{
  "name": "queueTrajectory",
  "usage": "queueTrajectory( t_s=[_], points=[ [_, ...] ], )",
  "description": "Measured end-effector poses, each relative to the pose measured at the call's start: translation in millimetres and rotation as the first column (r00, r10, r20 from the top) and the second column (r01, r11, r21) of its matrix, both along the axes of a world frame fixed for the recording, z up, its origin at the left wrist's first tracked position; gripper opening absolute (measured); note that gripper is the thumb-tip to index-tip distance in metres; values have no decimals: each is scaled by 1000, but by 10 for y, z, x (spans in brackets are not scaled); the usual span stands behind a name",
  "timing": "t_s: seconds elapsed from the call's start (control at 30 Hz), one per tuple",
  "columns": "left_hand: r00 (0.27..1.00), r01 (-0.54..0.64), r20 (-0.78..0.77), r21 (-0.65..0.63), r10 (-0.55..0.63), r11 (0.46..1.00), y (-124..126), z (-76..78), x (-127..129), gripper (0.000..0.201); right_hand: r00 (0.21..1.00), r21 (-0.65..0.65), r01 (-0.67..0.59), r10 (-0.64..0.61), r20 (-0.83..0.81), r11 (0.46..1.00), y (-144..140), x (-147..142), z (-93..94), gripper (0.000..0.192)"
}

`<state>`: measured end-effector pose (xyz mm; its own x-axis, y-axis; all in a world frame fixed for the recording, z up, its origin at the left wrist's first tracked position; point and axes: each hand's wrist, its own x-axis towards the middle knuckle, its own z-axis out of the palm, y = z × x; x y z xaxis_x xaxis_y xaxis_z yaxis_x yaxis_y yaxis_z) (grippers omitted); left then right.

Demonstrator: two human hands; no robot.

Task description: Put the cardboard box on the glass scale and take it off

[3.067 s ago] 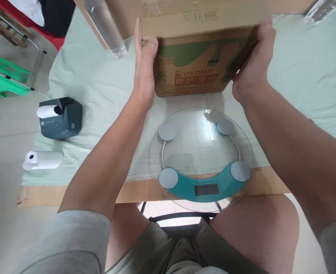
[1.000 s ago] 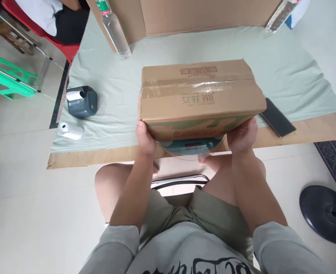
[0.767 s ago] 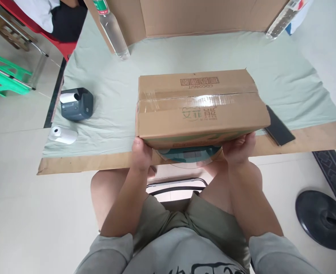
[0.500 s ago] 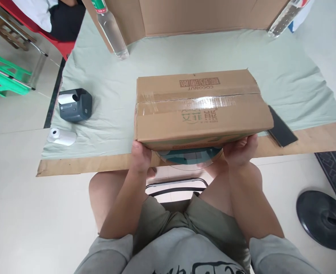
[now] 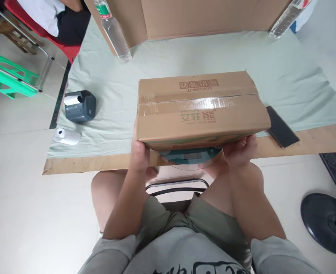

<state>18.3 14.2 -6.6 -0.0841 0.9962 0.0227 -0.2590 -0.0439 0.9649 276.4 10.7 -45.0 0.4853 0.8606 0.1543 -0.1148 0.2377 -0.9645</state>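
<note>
A taped cardboard box point(image 5: 196, 127) with "COCONUT" and other lettering printed upside down on its top sits in front of me, between my two hands. My left hand point(image 5: 139, 154) grips its near left corner, thumb at the front and fingers reaching along the left side. Under the near right part, my right hand point(image 5: 240, 151) supports the box with curled fingers partly hidden beneath it. Below the box's near side shows a teal round-edged object with a clear rim point(image 5: 192, 156); most of it is covered, so its kind is unclear.
A black phone point(image 5: 282, 127) lies to the right. Left are a dark label printer point(image 5: 83, 108) and a white paper roll point(image 5: 67, 137). Clear bottles point(image 5: 116, 38) stand beside a cardboard panel point(image 5: 213, 19) at the back. A person's arm and dark clothing point(image 5: 72, 23) show top left.
My left hand's fingers have slid farther up the box's left side. The box has turned very slightly, and the whole view has shifted a little.
</note>
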Motion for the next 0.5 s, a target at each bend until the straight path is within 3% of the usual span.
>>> queueTrajectory(
  t_s=[0.1,0.2,0.37,0.5],
  points=[
    [1000,-18,6,81,17,997,58,50,-15,90,1000,5,-5,5,3,1000,10,10,4,63],
    [1000,3,2,75,-3,997,12,140,-15,86,1000,13,-9,9,0,1000,28,36,-29,64],
    [995,90,41,-120,-86,989,-157,252,-79,68,1000,52,19,-19,5,998,69,41,-113,62],
    [993,110,-34,-17,-110,994,-103,277,-190,67,999,57,-32,34,-34,998,42,19,2,57]
  ],
)
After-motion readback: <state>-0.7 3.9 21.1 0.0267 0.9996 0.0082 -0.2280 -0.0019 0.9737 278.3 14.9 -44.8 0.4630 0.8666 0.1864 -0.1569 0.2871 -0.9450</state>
